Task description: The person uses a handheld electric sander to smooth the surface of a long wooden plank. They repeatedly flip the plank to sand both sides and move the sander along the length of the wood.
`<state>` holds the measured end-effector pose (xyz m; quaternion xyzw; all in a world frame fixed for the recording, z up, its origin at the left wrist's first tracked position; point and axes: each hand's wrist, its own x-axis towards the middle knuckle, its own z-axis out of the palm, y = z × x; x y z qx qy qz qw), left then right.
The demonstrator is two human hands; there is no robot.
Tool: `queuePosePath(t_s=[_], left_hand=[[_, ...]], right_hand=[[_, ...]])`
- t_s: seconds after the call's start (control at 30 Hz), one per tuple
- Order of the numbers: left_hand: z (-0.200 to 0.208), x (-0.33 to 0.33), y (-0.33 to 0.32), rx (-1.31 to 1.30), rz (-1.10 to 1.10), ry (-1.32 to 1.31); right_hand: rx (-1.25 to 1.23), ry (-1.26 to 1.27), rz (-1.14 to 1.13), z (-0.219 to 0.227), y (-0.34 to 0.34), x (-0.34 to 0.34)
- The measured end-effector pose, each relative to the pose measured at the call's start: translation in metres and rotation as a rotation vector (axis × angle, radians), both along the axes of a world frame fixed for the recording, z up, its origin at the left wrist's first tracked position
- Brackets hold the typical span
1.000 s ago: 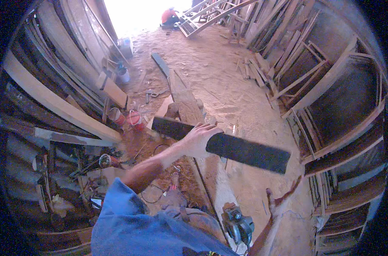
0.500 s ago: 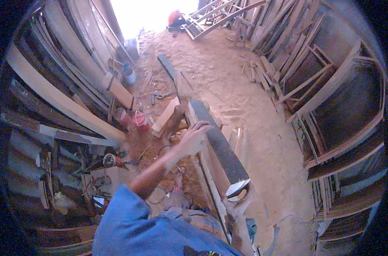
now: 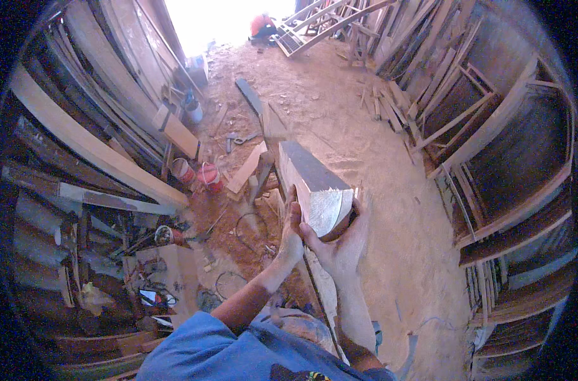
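I hold a thick wooden plank (image 3: pixel 305 176) with a dark top face and a pale cut end, pointing away from me over the sandy floor. My right hand (image 3: pixel 343 244) cups the near end from below and the right side. My left hand (image 3: pixel 291 236) presses its left side, fingers up along the wood. Both forearms come up from the lower edge, out of a blue sleeve.
Long boards (image 3: pixel 92 149) lean at the left. Two red buckets (image 3: pixel 200 173) and scrap wood lie on the floor. Wooden frames (image 3: pixel 492 159) stack at the right. A power tool (image 3: pixel 168 235) and cables lie lower left. A person in red (image 3: pixel 261 24) crouches far off.
The plank swung from lying crosswise to pointing away from me, its cut end now toward me. My right hand came up and took hold of that end.
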<state>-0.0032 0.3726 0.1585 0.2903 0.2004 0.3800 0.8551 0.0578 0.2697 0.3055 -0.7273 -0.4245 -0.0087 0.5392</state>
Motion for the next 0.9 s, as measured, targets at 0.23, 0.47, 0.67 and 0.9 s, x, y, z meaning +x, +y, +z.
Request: queuePosePath(t_s=[0.23, 0.47, 0.67, 0.9], left_hand=[[0.017, 0.02, -0.004, 0.217, 0.159, 0.062], [-0.003, 0.029, 0.0, 0.131, 0.106, -0.029], [-0.012, 0.036, 0.003, 0.05, 0.056, -0.106], [0.027, 0.02, -0.008, -0.081, -0.099, -0.163]], right_hand=[[0.014, 0.075, 0.028, 0.013, 0.002, 0.006], [-0.013, 0.028, 0.01, 0.005, -0.001, 0.011], [0.067, 0.05, 0.058, -0.008, -0.001, 0.019], [0.072, 0.148, 0.099, -0.009, 0.001, 0.014]])
